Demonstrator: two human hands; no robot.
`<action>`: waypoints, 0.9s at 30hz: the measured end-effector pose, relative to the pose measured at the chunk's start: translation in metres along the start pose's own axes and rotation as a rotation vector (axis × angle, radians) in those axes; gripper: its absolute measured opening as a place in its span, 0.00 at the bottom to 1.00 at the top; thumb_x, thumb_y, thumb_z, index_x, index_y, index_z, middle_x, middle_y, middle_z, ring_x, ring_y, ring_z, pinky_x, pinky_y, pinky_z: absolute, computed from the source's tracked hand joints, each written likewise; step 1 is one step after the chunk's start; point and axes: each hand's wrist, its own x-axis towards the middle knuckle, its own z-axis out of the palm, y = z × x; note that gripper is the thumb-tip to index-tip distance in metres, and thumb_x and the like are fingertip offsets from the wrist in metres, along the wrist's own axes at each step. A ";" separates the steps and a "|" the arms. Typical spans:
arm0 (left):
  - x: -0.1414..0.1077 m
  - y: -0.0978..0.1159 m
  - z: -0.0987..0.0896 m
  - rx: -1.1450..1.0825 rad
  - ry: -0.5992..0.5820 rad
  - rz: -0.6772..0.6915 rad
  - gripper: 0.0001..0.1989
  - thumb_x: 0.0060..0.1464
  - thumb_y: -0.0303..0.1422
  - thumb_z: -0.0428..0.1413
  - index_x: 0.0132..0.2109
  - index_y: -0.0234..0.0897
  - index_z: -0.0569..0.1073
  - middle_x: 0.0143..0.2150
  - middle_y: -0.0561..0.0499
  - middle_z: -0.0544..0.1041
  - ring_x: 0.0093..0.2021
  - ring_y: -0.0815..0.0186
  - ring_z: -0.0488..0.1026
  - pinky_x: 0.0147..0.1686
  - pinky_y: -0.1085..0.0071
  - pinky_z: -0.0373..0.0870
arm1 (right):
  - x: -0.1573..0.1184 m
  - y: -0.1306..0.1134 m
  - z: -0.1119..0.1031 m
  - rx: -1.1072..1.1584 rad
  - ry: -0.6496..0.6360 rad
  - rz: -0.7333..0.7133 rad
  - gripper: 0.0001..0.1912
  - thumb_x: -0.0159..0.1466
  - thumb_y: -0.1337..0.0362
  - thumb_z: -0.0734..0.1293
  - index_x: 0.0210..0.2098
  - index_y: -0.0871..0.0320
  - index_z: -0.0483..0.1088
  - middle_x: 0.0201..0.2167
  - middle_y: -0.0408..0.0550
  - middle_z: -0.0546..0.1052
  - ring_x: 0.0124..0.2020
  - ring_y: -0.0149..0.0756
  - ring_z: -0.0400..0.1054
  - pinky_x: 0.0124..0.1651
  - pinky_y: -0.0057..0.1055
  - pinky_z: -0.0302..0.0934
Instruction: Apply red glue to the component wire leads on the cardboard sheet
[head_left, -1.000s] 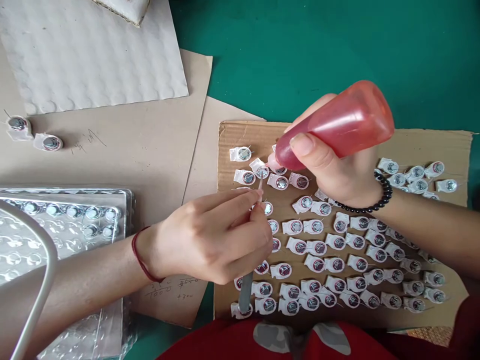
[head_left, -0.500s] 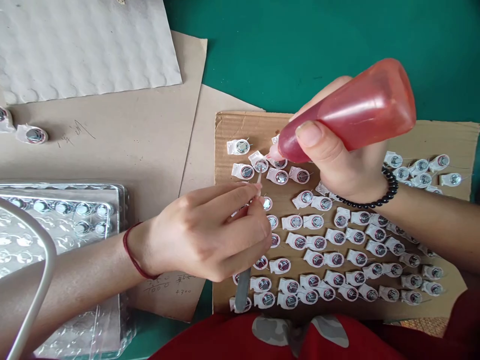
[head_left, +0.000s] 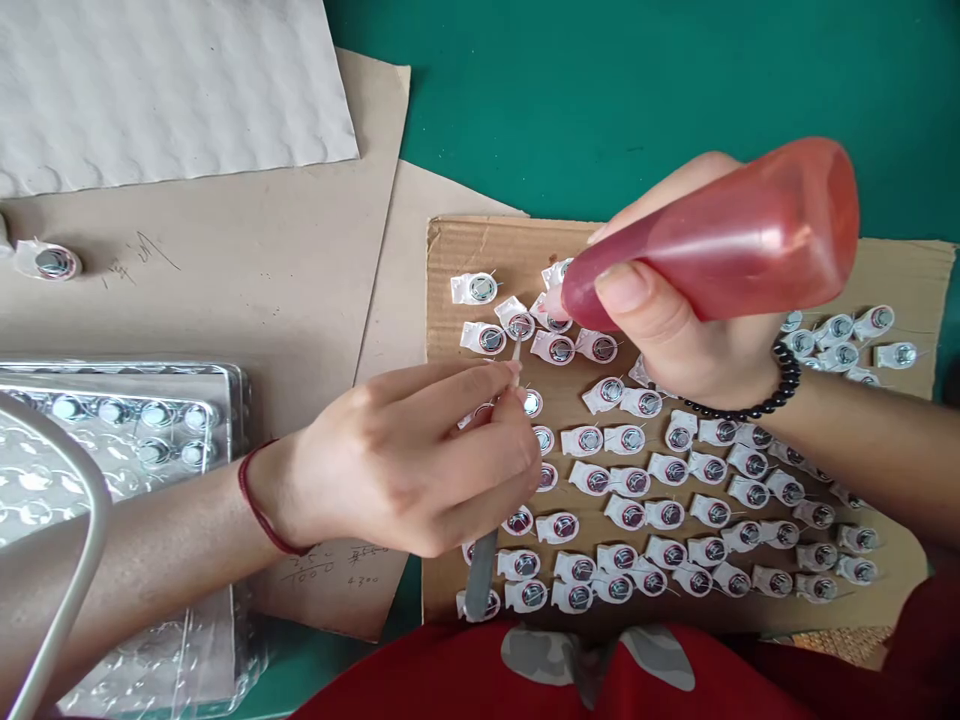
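Observation:
My left hand [head_left: 427, 455], with a red cord at the wrist, is closed around metal tweezers [head_left: 481, 580]. Their pointed tip touches a small round part with a white tab [head_left: 519, 322] on the cardboard sheet [head_left: 450, 245]. My right hand [head_left: 675, 330], wearing black beads, grips a translucent red squeeze bottle [head_left: 720, 240], tilted nozzle-down to the left. The nozzle hangs just right of the tweezer tip, over a neighbouring part [head_left: 556, 318]. Whether any liquid is coming out is too small to tell.
Many similar parts [head_left: 592, 480] lie in rows across the cardboard. At the left stands a clear plastic tray [head_left: 225, 500] with round silver pieces, crossed by a white cable [head_left: 94, 520]. Grey card [head_left: 262, 280] and a white dimpled sheet [head_left: 172, 90] cover the green table [head_left: 600, 80].
The bottle in my right hand has moved right and slightly down, its nozzle drawing away from the part under the tweezers. My left hand keeps the tweezer tip on that part.

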 end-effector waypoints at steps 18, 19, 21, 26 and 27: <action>0.001 -0.002 -0.002 -0.069 0.021 -0.059 0.03 0.47 0.23 0.56 0.32 0.32 0.70 0.28 0.52 0.75 0.37 0.58 0.75 0.32 0.67 0.78 | -0.004 -0.009 -0.006 -0.125 -0.035 0.001 0.18 0.50 0.50 0.66 0.20 0.60 0.61 0.20 0.47 0.63 0.26 0.31 0.63 0.28 0.32 0.55; 0.001 -0.002 -0.002 -0.072 0.020 -0.068 0.03 0.47 0.23 0.56 0.33 0.32 0.70 0.28 0.52 0.75 0.37 0.58 0.75 0.32 0.66 0.78 | -0.004 -0.008 -0.006 -0.120 -0.031 -0.001 0.19 0.50 0.50 0.66 0.20 0.60 0.61 0.20 0.47 0.63 0.26 0.31 0.63 0.28 0.32 0.55; 0.001 -0.002 -0.004 -0.080 0.018 -0.085 0.04 0.48 0.23 0.56 0.34 0.32 0.70 0.29 0.51 0.75 0.38 0.57 0.75 0.33 0.65 0.78 | -0.004 -0.006 -0.006 -0.079 -0.034 0.004 0.17 0.50 0.53 0.67 0.20 0.61 0.61 0.20 0.46 0.65 0.25 0.30 0.63 0.28 0.32 0.55; 0.001 -0.001 -0.009 -0.146 -0.022 -0.190 0.04 0.52 0.23 0.51 0.36 0.31 0.70 0.36 0.46 0.75 0.41 0.59 0.74 0.35 0.64 0.76 | -0.007 0.001 -0.003 -0.010 -0.032 -0.062 0.10 0.50 0.61 0.67 0.20 0.59 0.62 0.19 0.43 0.65 0.26 0.28 0.64 0.30 0.30 0.58; 0.001 -0.001 -0.010 -0.161 -0.022 -0.215 0.04 0.53 0.23 0.51 0.36 0.32 0.70 0.36 0.46 0.74 0.41 0.60 0.73 0.35 0.65 0.76 | -0.007 0.001 -0.003 -0.007 -0.033 -0.051 0.10 0.49 0.61 0.67 0.20 0.59 0.62 0.20 0.43 0.66 0.26 0.28 0.64 0.30 0.30 0.58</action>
